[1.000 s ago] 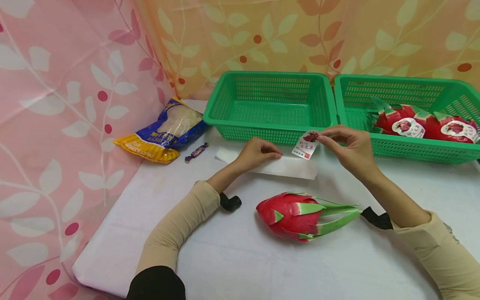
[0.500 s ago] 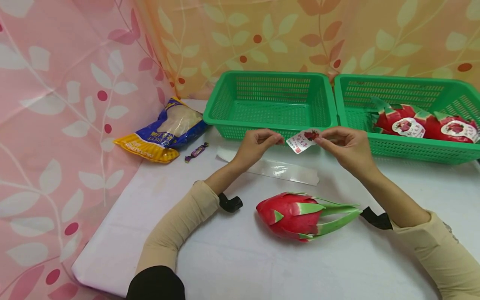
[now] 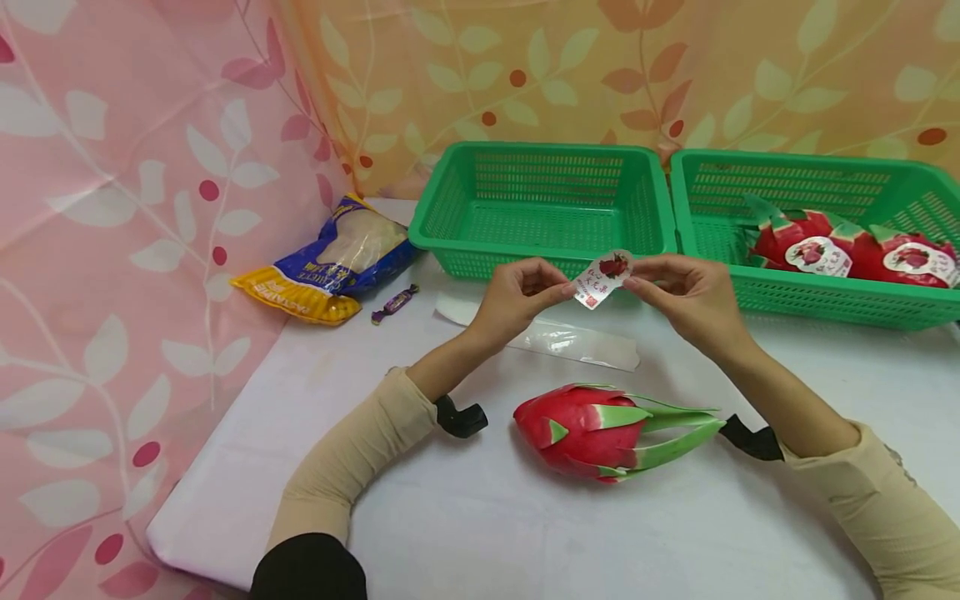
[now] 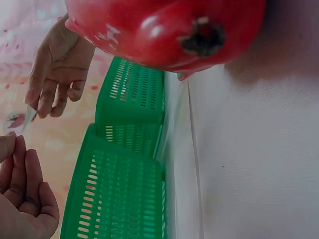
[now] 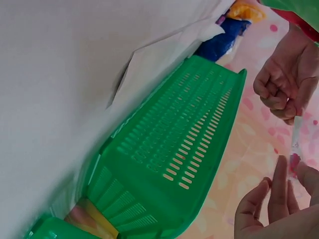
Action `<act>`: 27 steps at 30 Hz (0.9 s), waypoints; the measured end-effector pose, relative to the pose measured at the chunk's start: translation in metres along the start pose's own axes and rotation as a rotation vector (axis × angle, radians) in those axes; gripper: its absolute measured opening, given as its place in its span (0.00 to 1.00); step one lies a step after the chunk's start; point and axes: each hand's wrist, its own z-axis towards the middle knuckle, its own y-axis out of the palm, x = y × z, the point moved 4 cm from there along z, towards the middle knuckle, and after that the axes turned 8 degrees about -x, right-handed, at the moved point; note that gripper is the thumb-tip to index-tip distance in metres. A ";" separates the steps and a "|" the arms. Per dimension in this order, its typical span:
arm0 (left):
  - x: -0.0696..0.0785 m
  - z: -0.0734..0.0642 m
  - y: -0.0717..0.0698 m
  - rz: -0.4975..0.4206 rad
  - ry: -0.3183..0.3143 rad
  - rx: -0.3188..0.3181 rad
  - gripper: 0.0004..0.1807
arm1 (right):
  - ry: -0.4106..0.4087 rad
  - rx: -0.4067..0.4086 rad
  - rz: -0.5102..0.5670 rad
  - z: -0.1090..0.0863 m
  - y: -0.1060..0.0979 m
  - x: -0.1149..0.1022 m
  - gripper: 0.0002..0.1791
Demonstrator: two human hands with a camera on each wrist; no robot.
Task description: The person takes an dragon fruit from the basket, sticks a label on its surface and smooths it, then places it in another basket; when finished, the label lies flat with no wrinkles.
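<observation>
A white dragon fruit sticker (image 3: 604, 278) with a red fruit picture and printed characters is held up in front of the left basket. My right hand (image 3: 693, 302) pinches its right edge between thumb and fingers. At its lower left edge, my left hand (image 3: 512, 307) pinches it too; the right wrist view shows that thumb and finger on the end of the sticker (image 5: 295, 137). Below both hands a red dragon fruit (image 3: 573, 429) lies on the white table, green tips pointing right. Behind the left wrist, a shiny white strip (image 3: 577, 343) lies flat.
Two green baskets (image 3: 540, 265) stand side by side at the back. The right one holds labelled dragon fruits (image 3: 806, 242). A blue and yellow pasta bag (image 3: 322, 267) and a purple wrapped candy (image 3: 395, 304) lie at the left. Floral curtains (image 3: 480, 67) rise behind.
My left hand has left the white strip, lifted and moved right to take the sticker's left edge. The sticker has tilted in my right hand. The strip now lies flat; the dragon fruit has not moved.
</observation>
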 end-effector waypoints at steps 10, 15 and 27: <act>0.002 -0.011 -0.008 0.042 -0.053 -0.077 0.07 | -0.109 -0.015 -0.017 0.000 0.004 -0.017 0.11; 0.010 -0.025 -0.015 -0.012 -0.074 -0.105 0.06 | -0.030 -0.144 -0.009 -0.004 0.012 -0.030 0.06; 0.009 -0.083 -0.014 -0.159 -0.272 -0.258 0.02 | 0.192 -0.643 0.051 -0.030 0.041 -0.049 0.06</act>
